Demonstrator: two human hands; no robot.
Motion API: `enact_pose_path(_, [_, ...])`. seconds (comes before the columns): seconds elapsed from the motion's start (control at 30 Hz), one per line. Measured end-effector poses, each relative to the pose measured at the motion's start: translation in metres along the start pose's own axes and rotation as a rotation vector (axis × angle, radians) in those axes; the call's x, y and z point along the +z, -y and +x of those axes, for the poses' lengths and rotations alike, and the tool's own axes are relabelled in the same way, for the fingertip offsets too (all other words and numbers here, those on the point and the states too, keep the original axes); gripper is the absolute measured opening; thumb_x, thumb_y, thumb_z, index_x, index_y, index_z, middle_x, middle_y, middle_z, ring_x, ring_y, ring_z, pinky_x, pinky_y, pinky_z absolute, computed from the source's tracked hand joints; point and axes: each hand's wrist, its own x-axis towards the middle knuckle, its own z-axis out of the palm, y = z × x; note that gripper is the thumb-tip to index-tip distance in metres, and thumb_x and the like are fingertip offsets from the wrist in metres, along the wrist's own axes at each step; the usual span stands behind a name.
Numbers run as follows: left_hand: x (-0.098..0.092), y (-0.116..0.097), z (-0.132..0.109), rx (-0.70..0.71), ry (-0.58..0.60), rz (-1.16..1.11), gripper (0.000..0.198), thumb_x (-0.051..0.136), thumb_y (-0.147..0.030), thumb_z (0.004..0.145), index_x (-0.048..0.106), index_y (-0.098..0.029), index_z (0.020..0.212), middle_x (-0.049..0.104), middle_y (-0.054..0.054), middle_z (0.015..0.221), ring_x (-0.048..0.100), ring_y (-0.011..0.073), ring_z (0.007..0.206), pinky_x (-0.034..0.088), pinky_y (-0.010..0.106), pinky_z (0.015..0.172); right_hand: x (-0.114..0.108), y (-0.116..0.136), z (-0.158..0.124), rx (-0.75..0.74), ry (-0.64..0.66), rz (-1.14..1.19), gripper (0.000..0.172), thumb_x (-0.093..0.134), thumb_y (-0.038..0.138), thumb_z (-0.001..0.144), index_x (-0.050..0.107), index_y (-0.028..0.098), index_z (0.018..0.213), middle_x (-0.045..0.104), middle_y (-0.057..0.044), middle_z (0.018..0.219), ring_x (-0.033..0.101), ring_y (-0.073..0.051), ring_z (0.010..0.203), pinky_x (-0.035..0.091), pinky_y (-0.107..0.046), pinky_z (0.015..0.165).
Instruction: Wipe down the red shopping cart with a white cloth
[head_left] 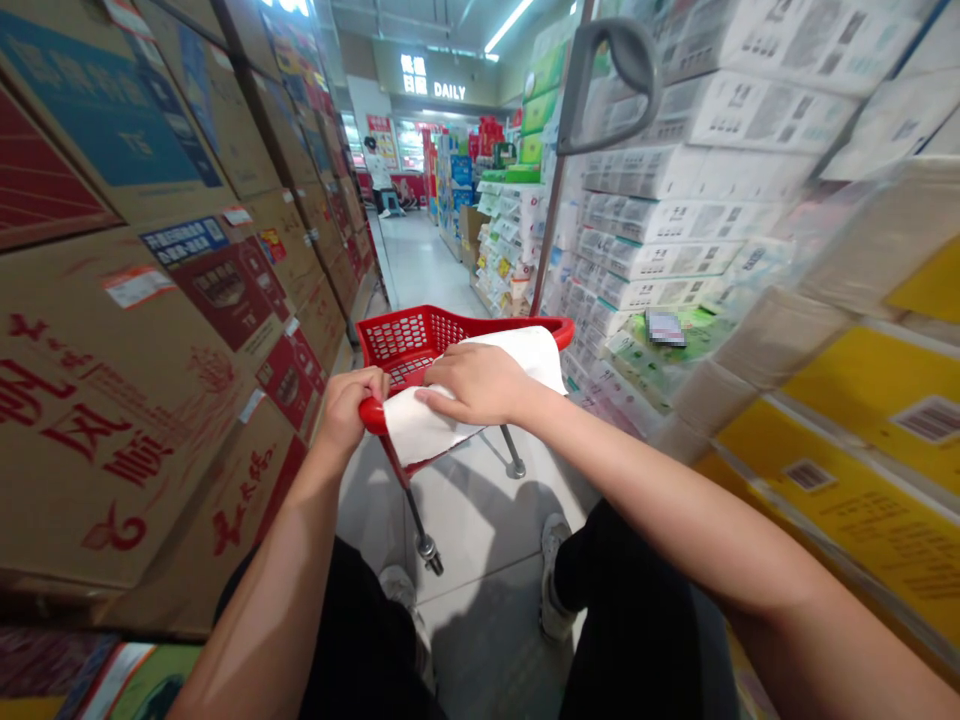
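A red plastic basket seat (405, 335) with a perforated back stands on thin metal legs between my feet. My left hand (351, 405) is closed round the left end of its red rim. A white cloth or paper sheet (412, 425) drapes over the near edge and reaches to the right end of the rim. My right hand (480, 382) lies on top of this sheet, palm down, fingers pointing left and slightly bent. Its fingertips are close to my left hand but apart from it.
Stacked cardboard cartons (90, 400) wall the left side. White wrapped packs (675, 210) and yellow packages (862, 400) pile up at the right. A grey handle (619, 85) on a metal pole rises beyond the basket. Down the aisle (420, 255) a person (379, 180) stands near a blue stool.
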Motion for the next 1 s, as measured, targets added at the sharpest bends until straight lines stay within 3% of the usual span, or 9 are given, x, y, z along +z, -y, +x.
enact_pose_path(0.13, [-0.005, 0.001, 0.001, 0.01, 0.058, -0.007, 0.022, 0.044, -0.024, 0.071, 0.045, -0.021, 0.05, 0.047, 0.003, 0.052, 0.044, 0.0158, 0.054, 0.034, 0.031, 0.057, -0.007, -0.029, -0.006, 0.167, 0.055, 0.027, 0.057, 0.029, 0.058, 0.103, 0.066, 0.017, 0.114, 0.071, -0.011, 0.111, 0.062, -0.023, 0.104, 0.038, -0.032, 0.088])
enact_pose_path(0.27, [-0.006, 0.003, 0.002, 0.049, 0.08, 0.003, 0.023, 0.043, -0.023, 0.074, 0.045, -0.021, 0.051, 0.048, 0.002, 0.052, 0.044, 0.0148, 0.053, 0.034, 0.029, 0.057, -0.012, -0.063, -0.02, 0.361, 0.124, 0.026, 0.06, 0.024, 0.057, 0.104, 0.066, 0.015, 0.112, 0.07, -0.012, 0.114, 0.064, -0.023, 0.103, 0.039, -0.03, 0.085])
enact_pose_path(0.37, [-0.014, -0.005, 0.003, 0.065, 0.135, 0.137, 0.024, 0.042, -0.022, 0.077, 0.05, -0.02, 0.054, 0.055, 0.002, 0.057, 0.05, 0.0153, 0.057, 0.039, 0.028, 0.06, -0.011, -0.071, -0.024, 0.46, 0.121, 0.013, 0.059, 0.023, 0.055, 0.104, 0.066, 0.015, 0.111, 0.07, -0.013, 0.116, 0.065, -0.024, 0.102, 0.041, -0.03, 0.083])
enact_pose_path(0.53, [-0.029, -0.039, 0.004, 0.033, 0.287, 0.65, 0.028, 0.04, -0.021, 0.08, 0.067, -0.021, 0.072, 0.07, 0.003, 0.074, 0.061, 0.0189, 0.067, 0.043, 0.028, 0.066, -0.004, -0.054, -0.013, 0.638, 0.113, -0.042, 0.057, 0.026, 0.054, 0.102, 0.068, 0.016, 0.106, 0.072, -0.014, 0.11, 0.067, -0.029, 0.102, 0.044, -0.034, 0.082])
enact_pose_path(0.63, [-0.015, -0.061, 0.003, 0.039, 0.356, 0.924, 0.03, 0.044, -0.033, 0.085, 0.072, -0.024, 0.089, 0.075, 0.005, 0.091, 0.066, 0.0235, 0.078, 0.043, 0.029, 0.068, 0.001, -0.037, -0.003, 0.691, 0.077, -0.04, 0.062, 0.023, 0.059, 0.101, 0.07, 0.017, 0.105, 0.072, -0.014, 0.107, 0.067, -0.031, 0.102, 0.045, -0.037, 0.083])
enact_pose_path(0.7, [-0.001, -0.069, 0.004, -0.012, 0.374, 1.092, 0.031, 0.046, -0.039, 0.085, 0.072, -0.023, 0.087, 0.074, 0.008, 0.087, 0.066, 0.0256, 0.074, 0.042, 0.03, 0.065, 0.004, -0.025, 0.003, 0.703, 0.041, -0.041, 0.064, 0.022, 0.06, 0.101, 0.069, 0.017, 0.107, 0.072, -0.015, 0.108, 0.067, -0.031, 0.102, 0.045, -0.038, 0.084])
enact_pose_path(0.83, [0.008, -0.066, 0.006, -0.068, 0.312, 1.345, 0.032, 0.053, -0.046, 0.079, 0.072, -0.02, 0.079, 0.07, 0.011, 0.073, 0.064, 0.0275, 0.065, 0.038, 0.03, 0.06, 0.011, -0.004, 0.011, 0.68, -0.045, -0.07, 0.062, 0.026, 0.06, 0.101, 0.066, 0.015, 0.113, 0.07, -0.017, 0.111, 0.066, -0.03, 0.1, 0.046, -0.038, 0.083])
enact_pose_path(1.0, [-0.02, -0.051, 0.006, 0.115, 0.377, 1.368, 0.038, 0.069, -0.041, 0.065, 0.071, -0.028, 0.101, 0.072, 0.006, 0.077, 0.061, 0.0239, 0.061, 0.03, 0.028, 0.055, 0.013, 0.001, 0.012, 0.565, -0.067, -0.087, 0.062, 0.028, 0.063, 0.1, 0.064, 0.015, 0.114, 0.068, -0.016, 0.115, 0.064, -0.031, 0.105, 0.046, -0.039, 0.084])
